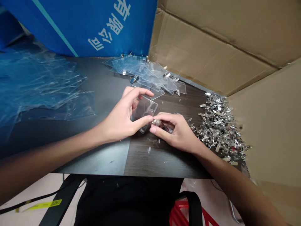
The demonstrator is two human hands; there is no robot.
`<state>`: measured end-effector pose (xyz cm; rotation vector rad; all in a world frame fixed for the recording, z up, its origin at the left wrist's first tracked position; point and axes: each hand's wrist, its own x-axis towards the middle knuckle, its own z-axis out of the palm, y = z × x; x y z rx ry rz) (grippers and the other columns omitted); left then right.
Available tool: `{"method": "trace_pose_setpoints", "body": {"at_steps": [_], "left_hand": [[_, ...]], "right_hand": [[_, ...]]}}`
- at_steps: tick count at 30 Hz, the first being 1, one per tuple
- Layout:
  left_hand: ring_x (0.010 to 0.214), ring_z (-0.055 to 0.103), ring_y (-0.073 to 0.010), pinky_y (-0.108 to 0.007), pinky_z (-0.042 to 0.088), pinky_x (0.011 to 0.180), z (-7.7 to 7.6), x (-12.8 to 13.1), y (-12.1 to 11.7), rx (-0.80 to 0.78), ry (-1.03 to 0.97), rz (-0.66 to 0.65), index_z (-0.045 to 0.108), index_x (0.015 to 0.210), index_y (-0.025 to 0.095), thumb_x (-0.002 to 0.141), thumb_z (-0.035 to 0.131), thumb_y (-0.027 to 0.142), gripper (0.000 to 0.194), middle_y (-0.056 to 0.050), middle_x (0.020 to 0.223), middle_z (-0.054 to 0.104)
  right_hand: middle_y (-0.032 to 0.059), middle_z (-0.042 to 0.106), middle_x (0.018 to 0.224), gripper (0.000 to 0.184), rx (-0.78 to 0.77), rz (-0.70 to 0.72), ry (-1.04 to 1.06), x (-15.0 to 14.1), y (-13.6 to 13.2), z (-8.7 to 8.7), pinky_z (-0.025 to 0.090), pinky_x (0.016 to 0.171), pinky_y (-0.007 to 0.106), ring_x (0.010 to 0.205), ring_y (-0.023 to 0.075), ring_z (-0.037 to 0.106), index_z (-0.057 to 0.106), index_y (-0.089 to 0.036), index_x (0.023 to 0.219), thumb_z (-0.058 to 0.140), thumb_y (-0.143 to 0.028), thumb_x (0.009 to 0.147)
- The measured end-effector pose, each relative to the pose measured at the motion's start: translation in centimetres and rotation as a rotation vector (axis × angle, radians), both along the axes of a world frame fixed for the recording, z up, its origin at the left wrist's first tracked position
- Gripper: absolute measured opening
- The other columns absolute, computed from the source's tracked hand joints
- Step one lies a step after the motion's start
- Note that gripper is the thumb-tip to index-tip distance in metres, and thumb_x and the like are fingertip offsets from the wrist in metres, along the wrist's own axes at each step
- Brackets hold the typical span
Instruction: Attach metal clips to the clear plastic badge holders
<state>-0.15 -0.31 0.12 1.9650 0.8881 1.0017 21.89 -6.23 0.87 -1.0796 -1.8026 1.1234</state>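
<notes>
Bare forearms (77,147) cross the dark wood-grain worktop's (164,168) front edge; beyond it, left hand (124,116) curves around a clear rectangular plastic sleeve (147,107), grip unclear; right hand (177,131) pinches a small silver metal clip (158,122).

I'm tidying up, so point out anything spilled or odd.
Small clear scraps lie scattered loose on the dark tabletop, unlike the heaped metal clips; they look spilled, though what they are is unclear.

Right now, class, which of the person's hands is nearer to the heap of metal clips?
Right. The right hand is just left of the heap of metal clips; the left hand is farther left, at a clear plastic sleeve.
</notes>
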Motion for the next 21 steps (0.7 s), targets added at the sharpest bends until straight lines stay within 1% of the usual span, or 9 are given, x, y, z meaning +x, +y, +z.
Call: {"method": "trace_pose_setpoints", "body": {"at_steps": [3, 8, 12, 17, 21], "left_hand": [[0.104, 0.057, -0.0249, -0.043, 0.052, 0.092, 0.03, 0.01, 0.05, -0.028, -0.007, -0.013, 0.067, 0.137, 0.024, 0.086, 0.082, 0.032, 0.054, -0.008, 0.119, 0.054], [0.104, 0.057, -0.0251, -0.043, 0.051, 0.092, 0.04, 0.04, 0.09, -0.031, 0.001, 0.003, 0.068, 0.136, 0.024, 0.085, 0.083, 0.032, 0.054, -0.008, 0.119, 0.055], [0.097, 0.054, -0.0233, -0.042, 0.051, 0.089, 0.07, 0.17, -0.18, 0.006, 0.020, 0.010, 0.068, 0.136, 0.025, 0.085, 0.084, 0.032, 0.055, -0.007, 0.118, 0.053], [0.094, 0.051, -0.0225, -0.042, 0.050, 0.089, 0.12, 0.17, -0.40, 0.023, 0.013, -0.008, 0.067, 0.138, 0.027, 0.087, 0.084, 0.031, 0.054, -0.006, 0.114, 0.050], [0.091, 0.051, -0.0214, -0.041, 0.049, 0.089, 0.38, 0.03, -0.37, -0.005, 0.020, -0.031, 0.067, 0.137, 0.026, 0.086, 0.086, 0.033, 0.055, -0.005, 0.111, 0.050]], "right_hand": [[0.0005, 0.070, 0.086, 0.014, 0.032, 0.008, -0.005, 0.09, 0.03, -0.16, 0.047, 0.068, 0.028, 0.074, 0.0135, 0.059, 0.083, -0.018, 0.100, 0.080, -0.031, 0.101], [-0.0006, 0.070, 0.085, 0.011, 0.057, 0.003, -0.029, 0.13, -0.02, -0.31, 0.046, 0.070, 0.028, 0.076, 0.0137, 0.061, 0.083, -0.018, 0.101, 0.080, -0.028, 0.101], [0.0004, 0.074, 0.084, 0.018, 0.086, -0.027, -0.052, 0.07, -0.02, -0.31, 0.046, 0.071, 0.028, 0.076, 0.0142, 0.064, 0.082, -0.018, 0.095, 0.070, -0.026, 0.107], [0.0001, 0.074, 0.081, 0.020, 0.169, -0.043, -0.087, 0.06, 0.01, -0.04, 0.049, 0.075, 0.029, 0.075, 0.0148, 0.066, 0.079, -0.019, 0.088, 0.069, -0.019, 0.105], [0.0010, 0.077, 0.081, 0.023, 0.217, -0.055, -0.119, 0.12, -0.14, 0.45, 0.048, 0.071, 0.029, 0.072, 0.0149, 0.066, 0.080, -0.019, 0.086, 0.067, -0.017, 0.105]]}}
